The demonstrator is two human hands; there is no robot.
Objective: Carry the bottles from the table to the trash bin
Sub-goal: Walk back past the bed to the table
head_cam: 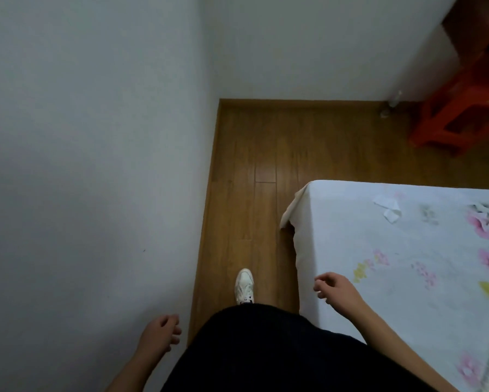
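Observation:
No bottle, table or trash bin shows in the head view. My left hand (159, 333) hangs low at the lower left, close to the white wall, with its fingers loosely curled and nothing in it. My right hand (335, 285) is held out over the near corner of the bed, fingers loosely apart and empty. Between them are my dark clothing and one white shoe (244, 285) stepping forward on the wooden floor.
A narrow strip of wooden floor (254, 171) runs between the white wall (96, 165) on the left and a bed (407, 250) with a white flowered sheet on the right. A crumpled tissue (389, 207) lies on the bed. A red plastic stool (464, 108) stands at the far right.

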